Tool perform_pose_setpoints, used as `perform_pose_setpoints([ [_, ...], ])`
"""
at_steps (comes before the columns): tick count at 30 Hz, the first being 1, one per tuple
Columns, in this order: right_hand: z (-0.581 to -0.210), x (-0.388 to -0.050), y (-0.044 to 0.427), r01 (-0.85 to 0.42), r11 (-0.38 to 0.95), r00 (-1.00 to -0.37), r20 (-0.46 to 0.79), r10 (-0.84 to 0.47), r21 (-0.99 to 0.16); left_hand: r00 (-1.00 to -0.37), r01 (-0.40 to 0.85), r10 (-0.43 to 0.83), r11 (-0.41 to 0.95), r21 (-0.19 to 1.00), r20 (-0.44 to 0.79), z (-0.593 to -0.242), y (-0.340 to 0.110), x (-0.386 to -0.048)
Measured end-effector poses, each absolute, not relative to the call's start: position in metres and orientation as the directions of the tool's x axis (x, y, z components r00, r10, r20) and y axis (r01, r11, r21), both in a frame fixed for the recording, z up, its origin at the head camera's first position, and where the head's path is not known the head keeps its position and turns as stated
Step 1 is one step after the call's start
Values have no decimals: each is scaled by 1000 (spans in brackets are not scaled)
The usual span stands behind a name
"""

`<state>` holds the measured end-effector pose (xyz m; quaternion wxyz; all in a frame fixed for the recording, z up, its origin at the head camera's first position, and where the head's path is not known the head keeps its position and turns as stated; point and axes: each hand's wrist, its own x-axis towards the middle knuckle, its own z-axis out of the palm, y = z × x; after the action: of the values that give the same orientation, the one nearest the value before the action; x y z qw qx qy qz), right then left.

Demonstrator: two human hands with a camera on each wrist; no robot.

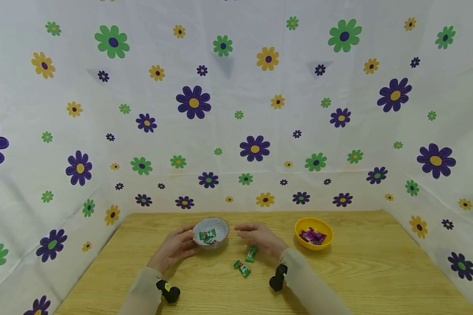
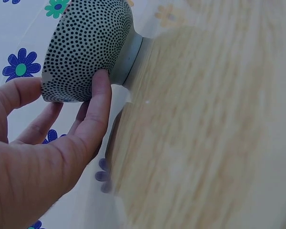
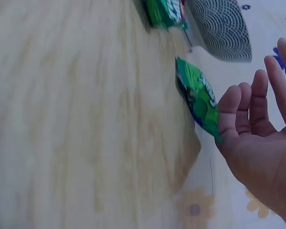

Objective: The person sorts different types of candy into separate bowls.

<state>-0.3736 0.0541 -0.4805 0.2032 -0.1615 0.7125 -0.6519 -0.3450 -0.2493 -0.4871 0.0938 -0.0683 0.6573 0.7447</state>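
Note:
A small patterned bowl (image 1: 210,233) with a reddish rim stands left of the table's middle, with green-wrapped candies (image 1: 207,236) inside. My left hand (image 1: 176,247) holds its left side; the left wrist view shows digits curved against the dotted outer wall (image 2: 90,47) at the rim and lower side. To the bowl's right, my right hand (image 1: 262,237) hovers with loosely bent fingers and nothing in them. One green-wrapped candy (image 1: 251,253) lies just below that hand, also seen as a green wrapper (image 3: 199,98) in the right wrist view. Another green candy (image 1: 242,268) lies nearer me.
A yellow bowl (image 1: 314,234) with several purple-wrapped candies (image 1: 313,236) stands on the right of the wooden table (image 1: 378,262). Behind and at both sides hangs a white cloth (image 1: 236,131) printed with flowers.

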Motion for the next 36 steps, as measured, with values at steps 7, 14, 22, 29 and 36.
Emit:
perform_pose_setpoints([
  [7,-483,-384,70,-80,261,-830,-80,-551,-962,-974,-222,75,-103,969,-215,-485,-250,-342],
  [14,-485,-394,83,-170,365,-757,-116,-644,-915,-973,-224,86,-103,969,-216,-483,-250,-341],
  [22,-481,-397,90,-234,393,-690,-133,-712,-889,-974,-225,61,-85,971,-220,-483,-250,-343],
  [29,-476,-397,90,-274,462,-656,-187,-731,-843,-974,-225,31,-70,972,-223,-482,-249,-345],
  [36,-474,-392,89,-324,514,-674,-187,-714,-794,-974,-225,25,-69,972,-224,-483,-248,-344],
])
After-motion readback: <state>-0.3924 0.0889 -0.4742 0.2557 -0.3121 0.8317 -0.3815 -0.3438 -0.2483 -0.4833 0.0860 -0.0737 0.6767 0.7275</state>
